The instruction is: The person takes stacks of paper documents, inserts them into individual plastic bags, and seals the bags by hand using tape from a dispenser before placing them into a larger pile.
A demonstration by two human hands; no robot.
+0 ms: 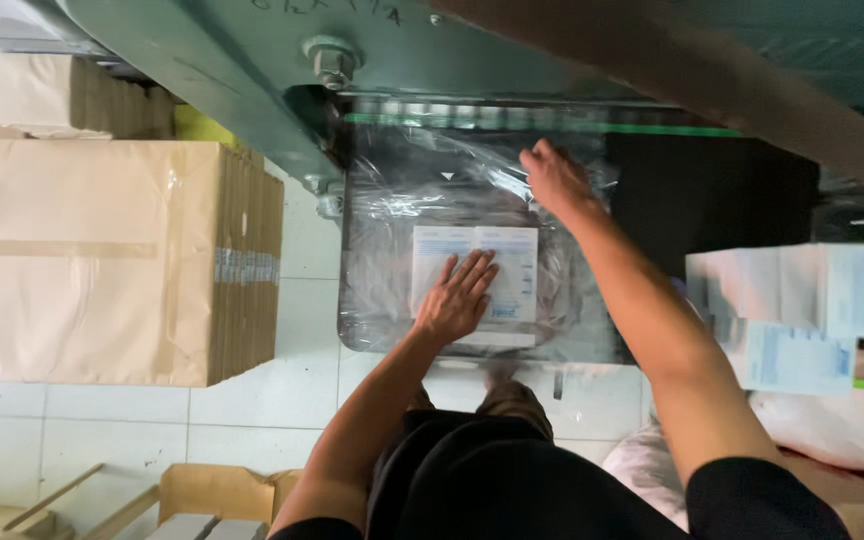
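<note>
- The left hand (457,298) lies flat, fingers spread and released, palm pressing down on a white printed packet (475,275); it grasps nothing, only pins the packet in place
- The right hand (552,178) reaches further out to the far edge of a clear plastic film (402,190); its fingers look bent onto the film, but whether they pinch it or merely rest on it I cannot tell
- The packet sits under or inside the film, on the dark flat plate (572,340) of a green machine (222,60), near the middle of the plate and close to the person's body
- Handling, as a judgement: the packet looks light, flat and fairly stiff, like folded card or boxed paper; the film is thin, soft, crinkled and glossy, likely slippery and apt to slide or bunch; a flat palm holds the packet best, while the film is best taken by its free edge or a corner
- Orientation: the packet lies flat, face up; its long axis runs left to right across the view, parallel to the green strip (652,128) at the plate's far side; a centre seam divides it into two halves
- Around: a large paper-wrapped stack (92,260) stands at the left on the tiled floor (272,410); white boxes (802,300) sit at the right
</note>
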